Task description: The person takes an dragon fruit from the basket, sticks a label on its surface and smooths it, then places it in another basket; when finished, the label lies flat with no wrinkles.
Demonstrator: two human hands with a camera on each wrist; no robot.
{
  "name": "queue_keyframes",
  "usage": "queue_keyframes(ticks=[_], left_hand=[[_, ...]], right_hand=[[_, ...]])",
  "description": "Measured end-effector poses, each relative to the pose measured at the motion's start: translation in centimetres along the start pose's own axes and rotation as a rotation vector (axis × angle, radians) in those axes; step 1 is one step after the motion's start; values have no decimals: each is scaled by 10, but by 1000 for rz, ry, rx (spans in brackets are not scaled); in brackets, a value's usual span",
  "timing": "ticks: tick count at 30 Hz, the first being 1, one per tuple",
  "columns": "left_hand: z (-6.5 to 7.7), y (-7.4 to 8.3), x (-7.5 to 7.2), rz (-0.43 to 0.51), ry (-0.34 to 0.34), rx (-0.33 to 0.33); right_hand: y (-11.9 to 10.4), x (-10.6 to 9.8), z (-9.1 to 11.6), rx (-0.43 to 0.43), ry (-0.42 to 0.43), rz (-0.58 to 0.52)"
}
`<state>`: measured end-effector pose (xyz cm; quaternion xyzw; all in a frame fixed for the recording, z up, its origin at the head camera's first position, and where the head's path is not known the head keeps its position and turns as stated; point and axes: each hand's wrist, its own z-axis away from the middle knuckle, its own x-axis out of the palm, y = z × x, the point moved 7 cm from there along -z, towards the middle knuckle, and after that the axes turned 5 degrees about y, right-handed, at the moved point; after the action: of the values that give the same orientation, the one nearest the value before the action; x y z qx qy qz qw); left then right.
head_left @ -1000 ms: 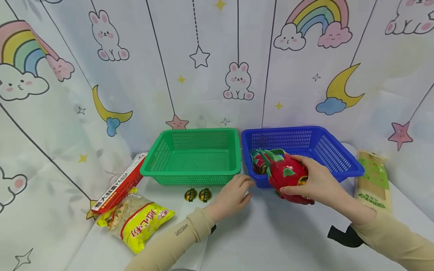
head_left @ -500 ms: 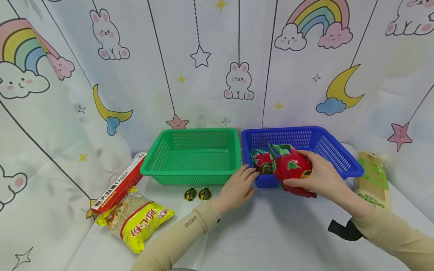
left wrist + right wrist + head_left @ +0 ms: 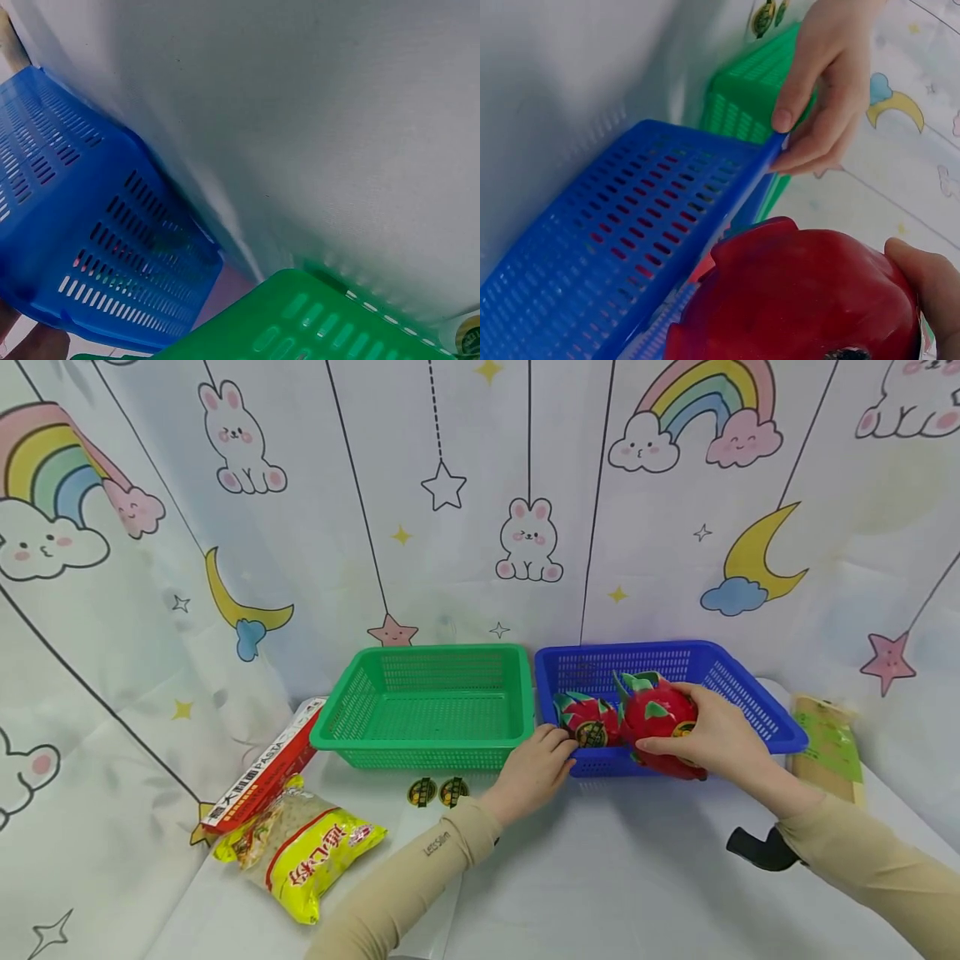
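Observation:
My right hand (image 3: 718,735) grips a red dragon fruit (image 3: 654,714) with green leaf tips, thumb on the near side. It is held over the front rim of a blue plastic basket (image 3: 750,702). Inside, at the front left, lies another dragon fruit (image 3: 588,717) bearing a round dark sticker. My left hand (image 3: 534,772) pinches the basket's front left corner; in the right wrist view its thumb (image 3: 784,118) lies on the outer side of the rim and its fingers beyond. The held dragon fruit (image 3: 802,292) fills the lower part of that view.
A green basket (image 3: 431,746) stands left of the blue one. Two round stickers (image 3: 422,792) lie before it. At the left are a red pasta box (image 3: 273,760) and a yellow noodle bag (image 3: 307,852). A green and beige packet (image 3: 828,752) lies at the right.
My right hand has carried the dragon fruit up and slightly right, over the blue basket's front rim. My left hand has moved right and up onto that basket's front left corner.

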<state>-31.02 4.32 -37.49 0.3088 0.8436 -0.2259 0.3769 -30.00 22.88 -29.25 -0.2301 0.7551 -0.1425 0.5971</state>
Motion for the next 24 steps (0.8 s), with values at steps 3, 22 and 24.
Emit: queue_keyframes(ticks=[3, 22, 24], left_hand=[[-2, -2, 0, 4, 0, -5], [-2, -2, 5, 43, -86, -63], [-2, -2, 5, 44, -94, -70]], right_hand=[[3, 1, -7, 7, -4, 6], [19, 12, -58, 81, -83, 54], [22, 15, -63, 85, -91, 62]])
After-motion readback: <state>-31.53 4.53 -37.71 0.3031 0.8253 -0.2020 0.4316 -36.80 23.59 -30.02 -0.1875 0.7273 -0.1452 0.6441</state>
